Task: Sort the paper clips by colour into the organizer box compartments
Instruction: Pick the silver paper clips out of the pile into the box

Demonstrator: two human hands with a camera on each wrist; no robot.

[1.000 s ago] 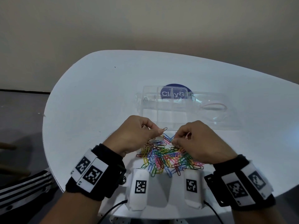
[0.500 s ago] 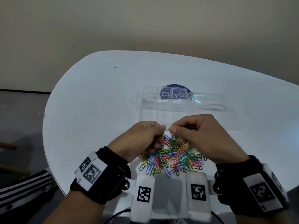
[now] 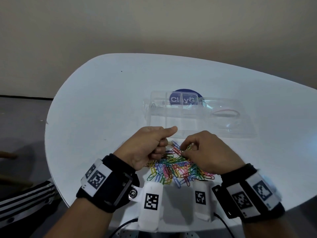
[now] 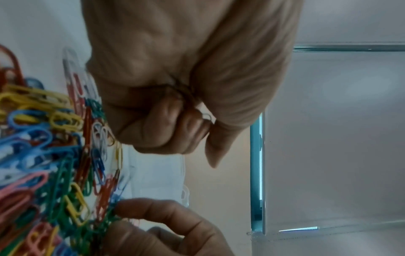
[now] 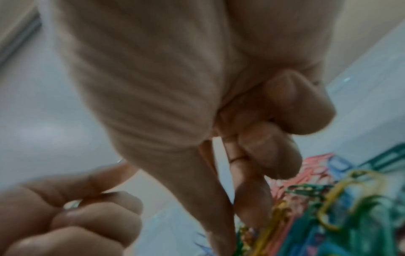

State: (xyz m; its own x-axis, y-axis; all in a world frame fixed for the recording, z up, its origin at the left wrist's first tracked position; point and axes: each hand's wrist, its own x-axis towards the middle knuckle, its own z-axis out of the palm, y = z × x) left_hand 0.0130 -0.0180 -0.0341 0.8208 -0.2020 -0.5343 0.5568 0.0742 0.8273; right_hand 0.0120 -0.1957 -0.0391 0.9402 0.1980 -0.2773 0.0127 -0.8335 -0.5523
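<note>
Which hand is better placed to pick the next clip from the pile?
Probably the right hand: its fingertips already touch the pile, while the left hand is curled closed, apparently around a clip.

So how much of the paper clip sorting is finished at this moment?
Very little. The clear organizer box looks almost empty; only one reddish item shows at its right end. In hand: the left hand curls round what looks like one or more clips, colour unclear, while the right hand picks at the pile. Left: nearly all the mixed-colour paper clips lie heaped on the table.
</note>
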